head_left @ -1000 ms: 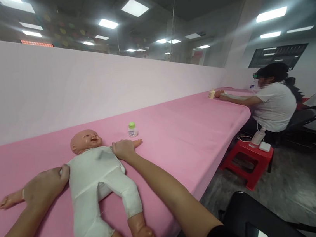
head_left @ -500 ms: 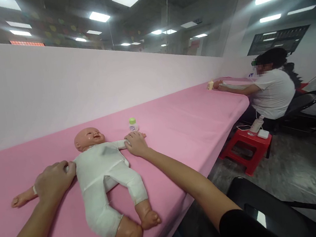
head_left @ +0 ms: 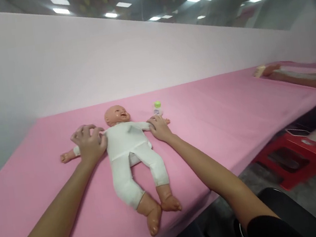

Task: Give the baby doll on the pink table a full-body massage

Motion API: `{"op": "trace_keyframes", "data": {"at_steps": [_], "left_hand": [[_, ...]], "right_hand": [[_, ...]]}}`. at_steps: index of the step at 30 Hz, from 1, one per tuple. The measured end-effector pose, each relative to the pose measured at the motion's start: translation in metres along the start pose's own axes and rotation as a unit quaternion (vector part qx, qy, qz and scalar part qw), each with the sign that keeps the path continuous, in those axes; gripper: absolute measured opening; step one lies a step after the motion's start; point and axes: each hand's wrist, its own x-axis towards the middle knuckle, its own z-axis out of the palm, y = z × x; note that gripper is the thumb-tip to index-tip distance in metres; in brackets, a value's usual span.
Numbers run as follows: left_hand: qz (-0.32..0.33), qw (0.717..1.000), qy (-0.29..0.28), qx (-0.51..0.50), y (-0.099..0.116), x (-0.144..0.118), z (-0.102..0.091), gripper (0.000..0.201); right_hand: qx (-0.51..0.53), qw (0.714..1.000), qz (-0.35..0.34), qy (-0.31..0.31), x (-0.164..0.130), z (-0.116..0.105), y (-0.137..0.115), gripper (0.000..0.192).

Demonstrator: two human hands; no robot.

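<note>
A baby doll [head_left: 130,153] in a white suit lies on its back on the pink table [head_left: 216,114], arms spread, bare feet toward me. My left hand [head_left: 89,144] grips the doll's arm on the left side, fingers curled over the sleeve. My right hand [head_left: 159,128] presses on the doll's other arm near its wrist. A small white bottle with a green cap [head_left: 157,108] stands just behind my right hand.
A pale wall [head_left: 138,58] runs along the table's far side. Another person's arm [head_left: 302,78] rests on the table at far right, the hand on a small cream object [head_left: 259,71]. A red stool [head_left: 298,157] stands on the floor beside a black chair [head_left: 294,213].
The camera has swung left and down, so the doll now sits mid-frame. My left hand's fingers have curled up over the doll's arm. My right hand stays on the other arm.
</note>
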Motion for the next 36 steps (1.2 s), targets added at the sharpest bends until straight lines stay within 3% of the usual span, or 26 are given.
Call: {"op": "trace_keyframes", "data": {"at_steps": [5, 7, 10, 12, 14, 18, 21, 24, 26, 33, 36], "left_hand": [[0.055, 0.996, -0.02, -0.064, 0.025, -0.024, -0.045, 0.019], [0.115, 0.986, -0.044, -0.111, 0.037, -0.041, -0.066, 0.016], [0.215, 0.957, -0.02, -0.192, 0.053, -0.063, -0.089, 0.014], [0.266, 0.936, -0.01, -0.232, 0.059, -0.074, -0.098, 0.017], [0.312, 0.914, -0.04, -0.256, 0.061, -0.082, -0.102, 0.022], [0.408, 0.875, -0.067, -0.252, 0.06, -0.097, -0.105, 0.029], [0.408, 0.876, -0.107, -0.235, 0.06, -0.104, -0.111, 0.038], [0.374, 0.876, -0.195, -0.234, 0.061, -0.105, -0.118, 0.054], [0.358, 0.875, -0.222, -0.237, 0.062, -0.105, -0.118, 0.061], [0.335, 0.906, -0.193, -0.17, 0.07, -0.122, -0.107, 0.062], [0.341, 0.905, -0.176, -0.182, 0.073, -0.127, -0.105, 0.057]], "right_hand": [[0.026, 0.999, -0.008, 0.018, -0.005, 0.0, 0.003, 0.035], [0.021, 0.999, 0.005, 0.024, -0.006, -0.002, -0.001, 0.037], [0.004, 0.999, 0.023, 0.033, -0.005, -0.011, -0.011, 0.041], [-0.004, 0.999, 0.032, 0.028, -0.005, -0.019, -0.019, 0.04], [-0.005, 0.999, 0.045, 0.004, -0.004, -0.027, -0.026, 0.039], [0.0, 0.991, 0.09, -0.094, -0.005, -0.034, -0.033, 0.043], [-0.003, 0.983, 0.115, -0.141, -0.007, -0.034, -0.032, 0.045], [0.006, 0.978, 0.14, -0.152, -0.009, -0.031, -0.027, 0.049], [0.006, 0.977, 0.153, -0.148, -0.008, -0.028, -0.023, 0.052], [-0.011, 0.978, 0.186, -0.094, -0.007, -0.022, -0.012, 0.045], [0.01, 0.977, 0.193, -0.085, -0.007, -0.021, -0.007, 0.041]]}}
